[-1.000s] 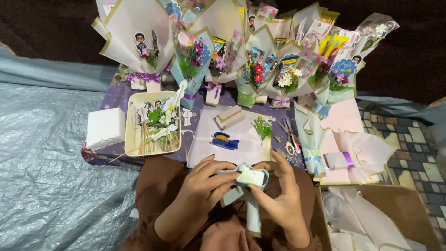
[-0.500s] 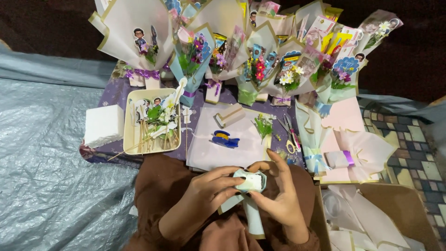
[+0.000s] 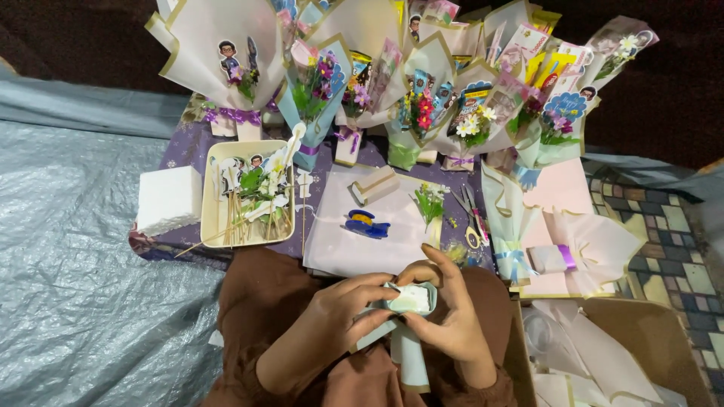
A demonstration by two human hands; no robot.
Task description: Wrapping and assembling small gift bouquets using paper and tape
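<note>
Compared with the frame half a second earlier, both hands have stayed low and central over the lap, and the small white block between them has barely shifted; the right thumb now lies further across its top edge.

The left hand approaches from 8 o'clock. Its fingers are curled nearly closed, fingertips pressed against the left end of the white block and the pale green wrapping paper folded around it. The right hand comes in from 4 o'clock, fingers bent around the block's right side, thumb on top. Both hands are clamped on the same wrapped piece; a strip of the paper hangs down toward 6 o'clock between the wrists.

At 12 o'clock from the hands lies a pale paper sheet bearing a blue tape dispenser and a small flower sprig. Scissors lie at 1 o'clock. A tray of flower picks sits at 10 o'clock, with a white foam block just beside it. Finished bouquets stand in a row along the far edge.
</note>
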